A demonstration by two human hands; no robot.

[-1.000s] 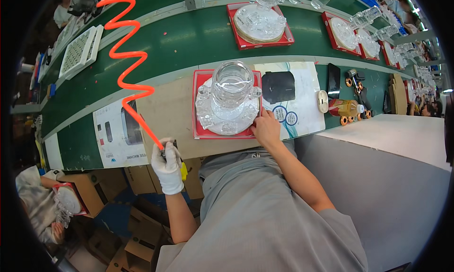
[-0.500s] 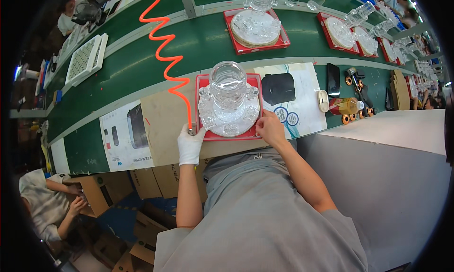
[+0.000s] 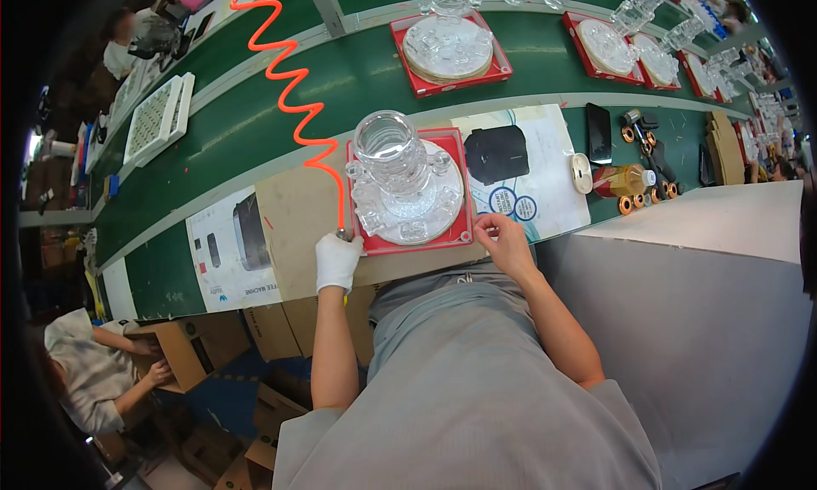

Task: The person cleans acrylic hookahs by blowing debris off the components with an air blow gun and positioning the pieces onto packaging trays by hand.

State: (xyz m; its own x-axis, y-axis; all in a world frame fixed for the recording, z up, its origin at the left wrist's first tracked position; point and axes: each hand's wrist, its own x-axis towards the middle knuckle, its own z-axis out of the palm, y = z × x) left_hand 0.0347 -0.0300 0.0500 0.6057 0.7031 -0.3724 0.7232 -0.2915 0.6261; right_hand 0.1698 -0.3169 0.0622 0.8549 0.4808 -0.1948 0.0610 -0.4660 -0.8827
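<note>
A red square tray (image 3: 459, 149) lies in front of me on the cardboard-covered bench edge. It holds a round white disc (image 3: 442, 202) with several clear pieces around it. A clear hollow cylinder (image 3: 387, 141) rises from the disc and leans left in view. My left hand (image 3: 339, 264), in a white glove, is closed around the metal end of an orange coiled hose (image 3: 317, 154), beside the tray's front left corner. Bare and with curled fingers, my right hand (image 3: 506, 245) is at the tray's right edge near the front corner. Whether its fingertips grip anything is hidden.
Beyond the bench edge, a green conveyor (image 3: 340, 85) carries similar red trays (image 3: 498, 68). To the right are a black phone (image 3: 599, 132), a bottle of amber liquid (image 3: 619, 181) and several black-and-copper fittings (image 3: 648, 149). At lower left, a co-worker's hands (image 3: 157, 372) are at a cardboard box (image 3: 183, 354).
The clear cylinder's top has shifted left over the disc. My right hand has moved slightly right, from the tray's front corner to its right edge. My left hand keeps the hose end.
</note>
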